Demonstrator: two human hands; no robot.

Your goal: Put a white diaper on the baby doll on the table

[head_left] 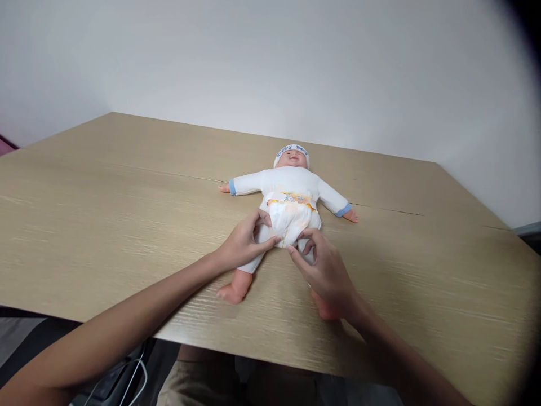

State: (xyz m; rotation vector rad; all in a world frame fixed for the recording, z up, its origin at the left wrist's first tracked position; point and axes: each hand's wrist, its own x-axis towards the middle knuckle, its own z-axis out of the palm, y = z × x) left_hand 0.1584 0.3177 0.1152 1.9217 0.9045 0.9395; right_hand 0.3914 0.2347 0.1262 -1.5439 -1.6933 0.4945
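Note:
A baby doll [289, 178] in a white suit with blue cuffs lies on its back, arms spread, head toward the wall. Round its hips is a white diaper [289, 217] with an orange patterned waistband. My left hand [245, 241] grips the diaper's edge near the doll's leg at the left, thumb low by the crotch and fingers higher up. At the opposite leg opening, my right hand [321, 262] holds the diaper's edge between curled fingers and thumb. That hand partly covers the doll's leg on the right; the other foot [235, 287] shows bare.
The wooden table [127, 225] spreads out on all sides of the doll, with a thin seam across it. Behind it rises a white wall [270, 67]. Below the front edge are my legs [196, 378] and a white cable [141, 375].

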